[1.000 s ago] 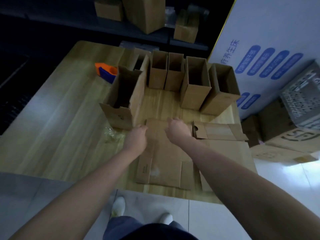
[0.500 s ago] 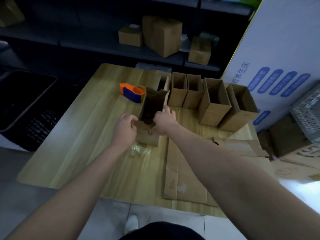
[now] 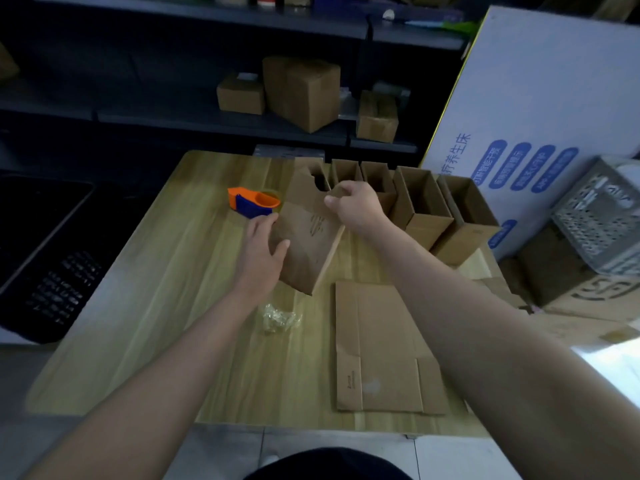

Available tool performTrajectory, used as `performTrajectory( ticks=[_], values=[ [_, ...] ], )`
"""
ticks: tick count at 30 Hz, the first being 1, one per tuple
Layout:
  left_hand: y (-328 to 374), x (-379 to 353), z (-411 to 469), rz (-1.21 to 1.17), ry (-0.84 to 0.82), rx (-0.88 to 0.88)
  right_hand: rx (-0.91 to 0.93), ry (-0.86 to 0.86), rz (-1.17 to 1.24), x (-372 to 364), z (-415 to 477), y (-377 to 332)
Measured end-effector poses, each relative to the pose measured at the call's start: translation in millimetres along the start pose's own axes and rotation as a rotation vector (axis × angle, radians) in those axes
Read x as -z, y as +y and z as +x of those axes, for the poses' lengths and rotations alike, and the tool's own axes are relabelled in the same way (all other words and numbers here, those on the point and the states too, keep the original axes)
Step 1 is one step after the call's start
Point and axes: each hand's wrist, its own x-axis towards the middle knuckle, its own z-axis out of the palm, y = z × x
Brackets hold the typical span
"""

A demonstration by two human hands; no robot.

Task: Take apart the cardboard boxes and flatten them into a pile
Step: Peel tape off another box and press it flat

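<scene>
Head view: box (image 3: 308,251) tilted over the counter (image 3: 156,306); left grip (image 3: 261,251) clasps its side, right grip (image 3: 356,204) pinches the top flap. Likely best collapsed by pressing opposite corners together.

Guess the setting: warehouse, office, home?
Probably a stockroom or packing area: dark shelves holding sealed cartons, a tape dispenser on the wooden table, a row of open boxes, and a plastic crate alongside.

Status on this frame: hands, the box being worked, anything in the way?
Left hand grips the box, right hand pinches its top flap. Box tilted, not yet flat. Flattened sheet and plastic wad beside it on table, not blocking.
</scene>
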Motion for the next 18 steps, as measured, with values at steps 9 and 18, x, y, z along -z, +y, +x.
performTrajectory(
  ticks=[9,18],
  values=[
    [31.9,7.3,-2.9,0.060,0.201,-0.225,-0.227,0.140,0.292,37.3,-4.8,-4.9],
    [40.5,2.3,-18.5,0.267,0.151,-0.206,-0.284,0.193,0.359,55.8,-13.3,11.9]
  ],
)
